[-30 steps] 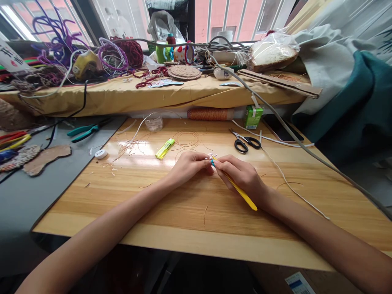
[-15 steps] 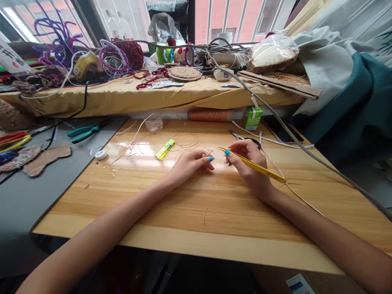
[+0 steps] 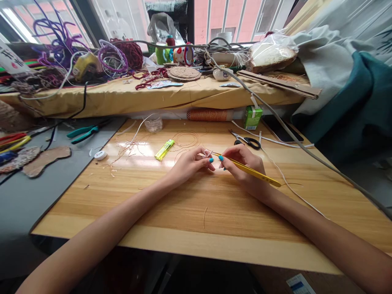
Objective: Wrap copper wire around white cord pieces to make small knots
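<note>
My left hand is closed in a pinch on a small pale pinkish piece with thin ends, too small to name and partly hidden by the fingers. My right hand grips yellow tweezers between thumb and fingers. Their tip points left and reaches the small piece at my left fingertips; whether it pinches the piece I cannot tell. Just beyond my right hand lie scissors with black handles. A yellow-green lighter rests on the wooden table to the left, near a loose coil of thin thread.
Along the back stand a spool of orange thread, a clear tub and a green box, with a phone beside it. Teal pliers lie on the grey surface at left. A grey cable crosses the right side.
My right hand has moved left with the tweezers, bringing their tip to the small piece. More of the scissors shows behind it. My left hand has hardly moved.
</note>
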The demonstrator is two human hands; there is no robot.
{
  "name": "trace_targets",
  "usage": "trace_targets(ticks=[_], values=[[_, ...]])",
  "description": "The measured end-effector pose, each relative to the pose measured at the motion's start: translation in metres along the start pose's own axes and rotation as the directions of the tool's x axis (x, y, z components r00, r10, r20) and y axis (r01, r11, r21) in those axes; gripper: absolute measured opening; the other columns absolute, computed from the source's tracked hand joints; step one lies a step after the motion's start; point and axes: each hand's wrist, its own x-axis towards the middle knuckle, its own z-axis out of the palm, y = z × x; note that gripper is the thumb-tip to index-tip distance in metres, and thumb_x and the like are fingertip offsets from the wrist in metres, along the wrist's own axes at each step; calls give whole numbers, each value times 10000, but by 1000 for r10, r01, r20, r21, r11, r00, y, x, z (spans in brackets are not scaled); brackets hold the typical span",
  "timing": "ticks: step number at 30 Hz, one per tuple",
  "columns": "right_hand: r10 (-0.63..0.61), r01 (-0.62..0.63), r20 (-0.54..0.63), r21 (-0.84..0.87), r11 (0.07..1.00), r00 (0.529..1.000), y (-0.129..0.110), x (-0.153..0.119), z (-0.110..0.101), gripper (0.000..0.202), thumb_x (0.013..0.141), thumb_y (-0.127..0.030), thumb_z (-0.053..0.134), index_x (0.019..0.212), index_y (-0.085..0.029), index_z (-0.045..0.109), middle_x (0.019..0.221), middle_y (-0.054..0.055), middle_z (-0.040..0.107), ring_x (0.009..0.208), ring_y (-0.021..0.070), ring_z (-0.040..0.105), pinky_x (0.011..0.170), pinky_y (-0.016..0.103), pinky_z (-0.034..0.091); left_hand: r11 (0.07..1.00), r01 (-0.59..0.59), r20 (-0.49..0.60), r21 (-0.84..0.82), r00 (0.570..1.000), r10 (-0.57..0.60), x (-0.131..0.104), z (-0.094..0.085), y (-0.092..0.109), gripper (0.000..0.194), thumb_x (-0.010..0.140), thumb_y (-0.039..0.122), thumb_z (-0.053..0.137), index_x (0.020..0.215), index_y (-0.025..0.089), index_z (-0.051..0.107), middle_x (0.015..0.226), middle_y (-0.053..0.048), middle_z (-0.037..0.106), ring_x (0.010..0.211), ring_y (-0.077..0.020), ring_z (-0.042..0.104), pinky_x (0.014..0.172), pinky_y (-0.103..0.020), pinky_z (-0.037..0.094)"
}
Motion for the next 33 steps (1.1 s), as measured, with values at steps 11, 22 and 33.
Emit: trace_targets(ticks=[11,22,33], values=[[-24,22,-46,-58,998,999,-8,0,1,49,731,-208,518,751,-195,475,667,-8,562,591,115,571,562,249,457,996,-47,-6,80,999,47,0,0,-1,155,761,277,506,838,148,471,703,-38,637,674,-124,602,677,-257,438],[211,-179,-128,219,959,969,4,7,-3,63,732,-196,514,739,-192,451,633,-30,495,514,80,479,470,223,390,965,-8,-54,262,998,23,2,-4,10,210,817,278,392,963,154,480,627,40,457,585,-67,451,566,-187,350],[247,-295,184,309,904,951,0,8,-5,87,707,-148,478,734,-195,410,481,-69,456,403,60,385,375,191,289,496,-208,144,843,976,163,1,-11,5,233,821,340,412,859,197,592,724,-6,604,680,-124,528,718,-287,356]])
